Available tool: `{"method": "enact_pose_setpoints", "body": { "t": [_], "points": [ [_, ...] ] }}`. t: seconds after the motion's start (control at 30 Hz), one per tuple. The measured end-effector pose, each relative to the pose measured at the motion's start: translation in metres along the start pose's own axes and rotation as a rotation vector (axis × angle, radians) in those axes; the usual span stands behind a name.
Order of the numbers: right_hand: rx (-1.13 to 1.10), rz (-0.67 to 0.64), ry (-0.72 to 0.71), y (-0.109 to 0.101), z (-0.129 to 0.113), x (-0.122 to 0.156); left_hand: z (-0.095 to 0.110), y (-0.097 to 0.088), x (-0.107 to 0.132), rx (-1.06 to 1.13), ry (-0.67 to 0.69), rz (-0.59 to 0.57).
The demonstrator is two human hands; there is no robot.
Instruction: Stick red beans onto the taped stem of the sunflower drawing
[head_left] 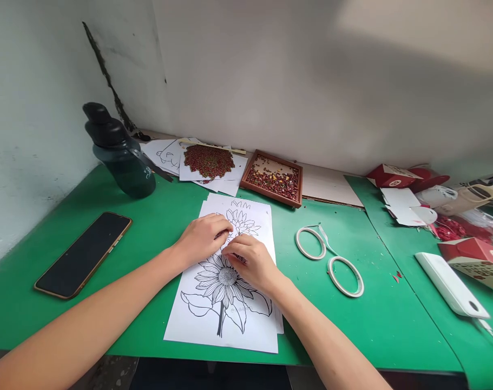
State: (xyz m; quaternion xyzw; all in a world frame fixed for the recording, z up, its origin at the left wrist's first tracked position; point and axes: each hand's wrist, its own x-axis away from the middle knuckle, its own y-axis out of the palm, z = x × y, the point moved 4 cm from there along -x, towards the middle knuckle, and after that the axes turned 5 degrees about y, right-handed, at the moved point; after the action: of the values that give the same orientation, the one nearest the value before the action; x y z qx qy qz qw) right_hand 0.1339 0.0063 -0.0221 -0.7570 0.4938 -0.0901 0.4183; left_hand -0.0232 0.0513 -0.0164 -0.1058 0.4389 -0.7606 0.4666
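Sheets of white paper with line-drawn sunflowers [228, 277] lie in front of me on the green table. Over the upper part of the drawing, my left hand [205, 236] is closed, its fingertips curled down close to the page. Just below and to the right, my right hand [252, 261] has thumb and fingers pinched together. The two hands almost meet; anything between their fingertips is hidden or too small to name. Two rolls of white tape, one [310, 243] farther off and one [346, 277] nearer, lie flat right of the paper.
A wooden tray [301, 189] of mixed beans and a bean-covered sheet [209, 161] sit along the wall. Left stand a dark water bottle [122, 162] and a phone [84, 254]. Right are a white power bank [451, 284] with its cable and red boxes [475, 257].
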Motion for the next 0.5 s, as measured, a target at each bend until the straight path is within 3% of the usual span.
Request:
{"method": "enact_pose_setpoints", "body": {
  "t": [0.5],
  "points": [
    [-0.033, 0.050, 0.096, -0.0014, 0.0018, -0.0020, 0.0007, -0.0003, 0.0010, -0.004, 0.008, -0.011]
  ]
}}
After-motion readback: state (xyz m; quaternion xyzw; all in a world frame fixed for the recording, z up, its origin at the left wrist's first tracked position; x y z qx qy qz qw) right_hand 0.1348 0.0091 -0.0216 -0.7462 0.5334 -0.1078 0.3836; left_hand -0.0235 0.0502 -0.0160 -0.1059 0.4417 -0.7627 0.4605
